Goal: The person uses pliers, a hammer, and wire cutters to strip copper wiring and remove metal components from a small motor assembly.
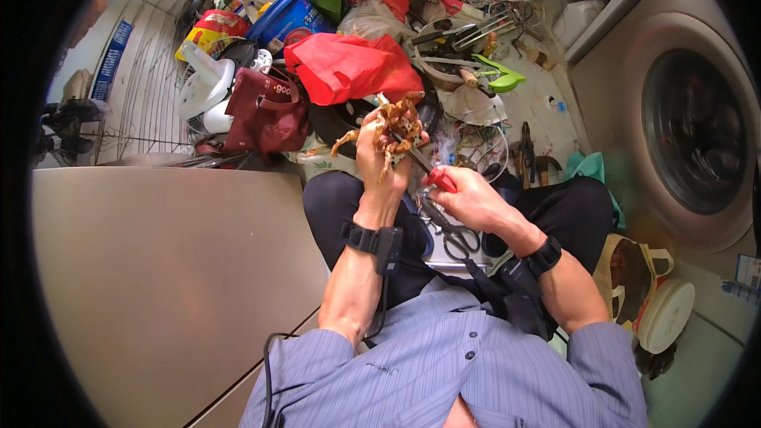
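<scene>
My left hand (371,160) is closed around a copper-brown and white object (399,125) with curled, leg-like pieces sticking out; its exact kind I cannot make out. The fingers of my right hand (476,200) wrap the red handle of a screwdriver (441,181). Its thin shaft points up and left to the brown object, where the tip is hidden. Below my hands, between my knees, lies a pair of black-handled scissors (460,242).
Beyond my hands are a red bag (353,67), a maroon bag (265,115), a blue bucket (289,20) and tangled wires. Pliers (526,154) and a hammer (547,163) lie to the right. A front-loading washing machine (626,127) stands at right, a beige panel (166,269) at left.
</scene>
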`<action>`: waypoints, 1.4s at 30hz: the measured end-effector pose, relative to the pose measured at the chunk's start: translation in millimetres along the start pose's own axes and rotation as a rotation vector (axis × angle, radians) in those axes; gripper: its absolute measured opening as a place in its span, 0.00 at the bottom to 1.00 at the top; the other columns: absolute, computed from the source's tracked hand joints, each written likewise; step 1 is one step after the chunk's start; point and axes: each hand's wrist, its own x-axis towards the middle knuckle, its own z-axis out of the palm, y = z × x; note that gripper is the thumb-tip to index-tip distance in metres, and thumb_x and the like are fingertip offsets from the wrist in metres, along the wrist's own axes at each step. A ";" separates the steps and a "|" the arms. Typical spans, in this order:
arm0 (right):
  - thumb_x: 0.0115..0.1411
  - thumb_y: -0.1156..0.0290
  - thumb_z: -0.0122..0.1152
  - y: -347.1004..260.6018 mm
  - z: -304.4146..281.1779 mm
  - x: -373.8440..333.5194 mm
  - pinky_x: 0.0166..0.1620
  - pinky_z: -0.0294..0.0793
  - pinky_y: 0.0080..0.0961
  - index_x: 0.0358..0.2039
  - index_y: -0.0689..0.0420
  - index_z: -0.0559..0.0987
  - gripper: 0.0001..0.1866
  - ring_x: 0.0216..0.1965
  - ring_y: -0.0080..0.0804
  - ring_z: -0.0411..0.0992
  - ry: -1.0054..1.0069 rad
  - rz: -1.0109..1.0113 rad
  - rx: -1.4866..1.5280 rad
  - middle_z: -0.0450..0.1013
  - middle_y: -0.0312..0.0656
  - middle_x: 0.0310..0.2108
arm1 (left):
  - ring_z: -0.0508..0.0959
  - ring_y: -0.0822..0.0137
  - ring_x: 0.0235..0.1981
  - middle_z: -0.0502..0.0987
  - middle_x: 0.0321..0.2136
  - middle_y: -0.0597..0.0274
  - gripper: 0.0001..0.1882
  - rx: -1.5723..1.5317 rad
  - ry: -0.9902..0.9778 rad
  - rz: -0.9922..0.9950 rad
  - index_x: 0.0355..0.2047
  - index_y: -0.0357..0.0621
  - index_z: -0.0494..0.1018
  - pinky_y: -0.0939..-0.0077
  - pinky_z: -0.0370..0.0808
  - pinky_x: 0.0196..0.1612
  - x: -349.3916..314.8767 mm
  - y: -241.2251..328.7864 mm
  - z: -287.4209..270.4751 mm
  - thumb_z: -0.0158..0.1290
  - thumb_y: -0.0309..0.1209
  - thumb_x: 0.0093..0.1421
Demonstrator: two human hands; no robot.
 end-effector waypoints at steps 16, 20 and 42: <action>0.56 0.76 0.53 30.5 18.4 21.0 0.40 0.73 0.49 0.36 0.64 0.73 0.08 0.38 0.61 0.75 0.317 -0.191 -0.464 0.76 0.60 0.30 | 0.81 0.57 0.31 0.81 0.31 0.58 0.18 0.097 0.201 0.007 0.39 0.44 0.76 0.56 0.80 0.34 14.5 -13.3 -13.5 0.43 0.43 0.66; 0.56 0.76 0.51 44.2 21.7 30.8 0.41 0.74 0.53 0.35 0.65 0.72 0.07 0.37 0.65 0.75 0.432 -0.303 -0.514 0.76 0.63 0.31 | 0.81 0.57 0.31 0.81 0.31 0.58 0.19 0.074 0.275 -0.016 0.38 0.43 0.76 0.56 0.80 0.33 12.1 -20.2 -16.1 0.41 0.43 0.66; 0.55 0.73 0.60 59.9 15.8 36.7 0.37 0.73 0.50 0.35 0.61 0.71 0.09 0.35 0.62 0.74 0.396 -0.425 -0.417 0.74 0.57 0.30 | 0.82 0.53 0.32 0.82 0.30 0.56 0.20 -0.058 0.208 -0.076 0.38 0.43 0.79 0.52 0.79 0.37 25.4 -24.8 -31.0 0.47 0.46 0.60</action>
